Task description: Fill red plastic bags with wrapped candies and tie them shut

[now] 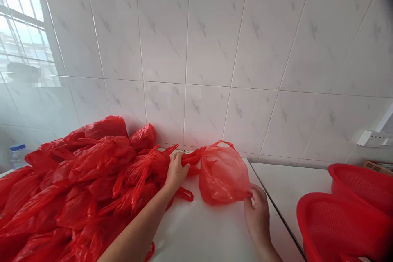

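A large heap of filled red plastic bags covers the left half of the white table. One puffed red bag sits apart, just right of the heap. My left hand reaches forward and closes on a twisted red bag handle at the edge of the heap. My right hand pinches the lower right edge of the separate bag.
Two red mesh colander baskets stand stacked at the right. A white tiled wall runs close behind the table. A clear water bottle with a blue cap stands at far left. A white power strip sits at right by the wall.
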A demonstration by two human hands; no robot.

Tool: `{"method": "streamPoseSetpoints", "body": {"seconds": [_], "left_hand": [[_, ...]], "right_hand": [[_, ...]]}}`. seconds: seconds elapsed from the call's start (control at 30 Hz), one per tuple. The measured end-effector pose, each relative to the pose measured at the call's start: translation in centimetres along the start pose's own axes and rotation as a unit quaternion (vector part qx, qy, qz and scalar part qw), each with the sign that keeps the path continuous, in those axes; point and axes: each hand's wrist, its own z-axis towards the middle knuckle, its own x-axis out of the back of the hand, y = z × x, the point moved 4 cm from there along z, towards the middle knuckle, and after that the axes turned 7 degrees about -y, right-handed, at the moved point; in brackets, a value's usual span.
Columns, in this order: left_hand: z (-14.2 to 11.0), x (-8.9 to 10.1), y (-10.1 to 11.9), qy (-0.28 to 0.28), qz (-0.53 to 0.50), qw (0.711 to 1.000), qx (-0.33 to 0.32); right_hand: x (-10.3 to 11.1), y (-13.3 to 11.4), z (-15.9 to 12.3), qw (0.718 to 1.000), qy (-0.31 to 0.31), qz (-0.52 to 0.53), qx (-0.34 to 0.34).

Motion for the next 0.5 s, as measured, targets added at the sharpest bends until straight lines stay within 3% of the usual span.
{"method": "streamPoseSetpoints", "body": {"seconds": [0.17, 0.33, 0.4, 0.5], "left_hand": [[-5.0, -1.1, 4.1, -0.084, 0.008, 0.987, -0.138], [-10.7, -1.9, 7.9, -0.227, 0.057, 0.914, -0.33], [-12.4, -1.9, 8.4, -0.259, 0.099, 0.881, -0.384], [-14.1, -1.5, 7.9, -0.258, 0.153, 0.859, -0.414]], "right_hand": [[2.6, -3.2, -5.0, 0.989, -0.052, -0.086, 0.111], [5.7, -7.6, -9.4, 0.925, -0.249, -0.167, 0.234], [8.7, -8.4, -9.3, 0.926, -0.23, -0.205, 0.218], [14.9, -7.2, -6.5, 0.954, -0.112, -0.259, 0.103]]}}
